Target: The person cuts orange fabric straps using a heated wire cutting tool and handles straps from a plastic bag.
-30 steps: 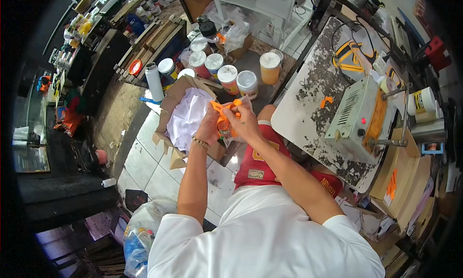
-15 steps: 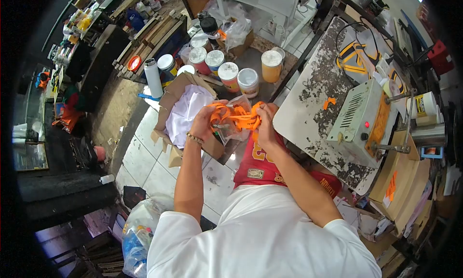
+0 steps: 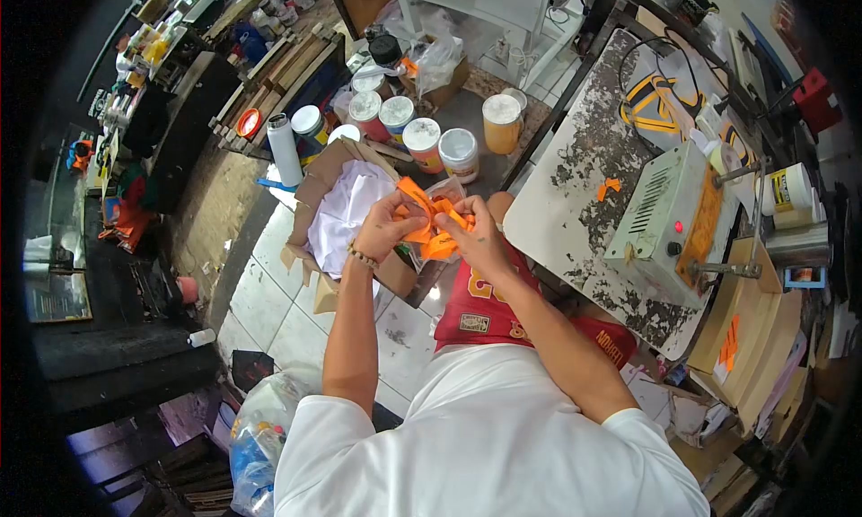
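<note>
Several orange ribbon-like strips are bunched between my two hands, above my lap. My left hand, with a beaded bracelet at the wrist, is closed with thumb and fingers pinching part of the strips. From the other side, my right hand pinches the same bunch. Just behind the strips shows a clear plastic bag, mostly hidden by them. Beside my left hand an open cardboard box holds crumpled white material, cloth or paper.
Several paint-type tubs stand ahead, with a white bottle to their left. At right, a worn white table carries a small orange piece and a metal machine with a red light. A filled plastic bag lies lower left.
My hands have come closer together, the right one moving left with its fingers turned inward. The orange strips are bunched differently, and the clear bag is more covered.
</note>
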